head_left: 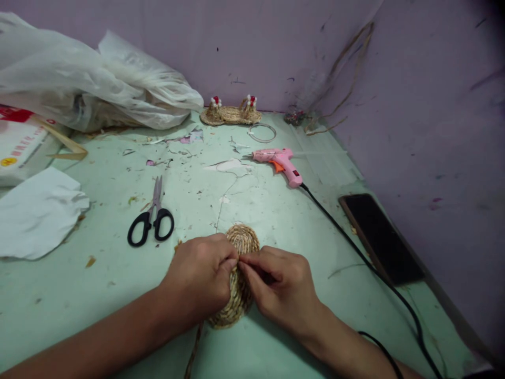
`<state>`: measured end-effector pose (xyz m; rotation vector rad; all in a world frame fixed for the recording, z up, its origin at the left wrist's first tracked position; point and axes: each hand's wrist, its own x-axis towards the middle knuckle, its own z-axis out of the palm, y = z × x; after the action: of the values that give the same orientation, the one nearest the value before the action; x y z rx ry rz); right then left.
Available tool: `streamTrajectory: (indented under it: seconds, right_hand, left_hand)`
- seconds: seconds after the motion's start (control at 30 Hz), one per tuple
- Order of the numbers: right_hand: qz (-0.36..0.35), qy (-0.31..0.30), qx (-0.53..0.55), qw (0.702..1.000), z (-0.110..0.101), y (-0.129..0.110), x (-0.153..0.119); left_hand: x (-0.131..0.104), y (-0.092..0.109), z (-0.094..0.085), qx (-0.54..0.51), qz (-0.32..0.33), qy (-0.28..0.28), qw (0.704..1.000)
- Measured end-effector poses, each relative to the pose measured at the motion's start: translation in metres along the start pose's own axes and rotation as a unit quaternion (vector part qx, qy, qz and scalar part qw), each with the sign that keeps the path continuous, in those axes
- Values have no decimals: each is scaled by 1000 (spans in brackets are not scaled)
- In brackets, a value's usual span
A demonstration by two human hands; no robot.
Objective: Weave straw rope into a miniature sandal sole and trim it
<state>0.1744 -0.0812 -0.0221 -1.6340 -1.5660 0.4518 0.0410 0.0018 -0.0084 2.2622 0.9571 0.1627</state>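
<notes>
Tabletop (106,284), pale green, smooth, strewn with scraps of fibre and paper; set against walls (252,47) of dull mauve, marked with dark specks and scuffs, meeting in a corner at right.

Woven oval (242,239), straw-coloured, of coiled, ridged plant cord, elongated with rounded ends; at the near middle of the tabletop, beneath both hands. Brown cord (193,352), twisted, running toward the near edge from beside its lower end.

Left hand (203,273): over the left side of the woven oval, fingers curled, thumb pressed against forefinger. Right hand (284,287): at its right side, thumb and forefinger brought together at the tips, meeting the left fingertips over the middle. What is pinched there is too small to tell.

Scissors (152,216), black looped handles, narrow metal blades slightly parted, left of centre. Glue gun (280,160), glossy pink plastic, orange trigger, metal nozzle pointing left; black cable (347,239) curving to the near right. Phone (379,237), dark flat screen, near the right wall.

At the back: woven piece with red-and-white beaded ornaments (231,115); wire ring (262,132), thin, greyish, just before it; plastic bag (118,84), whitish, translucent, crumpled. Far left: white sheet (39,216), creased, irregular edge; printed packet (23,147), white and red.
</notes>
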Motion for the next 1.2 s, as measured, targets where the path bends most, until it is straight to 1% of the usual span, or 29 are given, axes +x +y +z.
streamTrajectory:
  seconds: [0.13,0.23,0.37,0.53,0.7,0.87,1.0,1.2]
  right_hand:
    - [-3,2,-7,1000,0,0,-1]
    - [17,-14,-18,1000,0,1,-1]
    - [52,-20,-13,998,1,3,0]
    - [74,-27,-3,997,2,3,1]
    - [80,-28,-2,996,2,3,0]
    - [73,-19,-5,997,2,1,2]
    - [66,-17,-11,998,1,1,2]
    - [53,-17,2,998,2,3,-1]
  left_hand:
    - [-2,0,2,42,10,-5,999]
    - [-2,2,0,56,15,-26,998]
    - [0,4,-7,29,3,-54,998]
    - [2,5,-11,5,-8,-59,998]
    - [3,7,-11,8,-23,-57,998]
    - [1,8,-12,12,-25,-55,998]
    - [-1,8,-10,24,-19,-43,999]
    - [0,5,-5,2,-7,-19,1000]
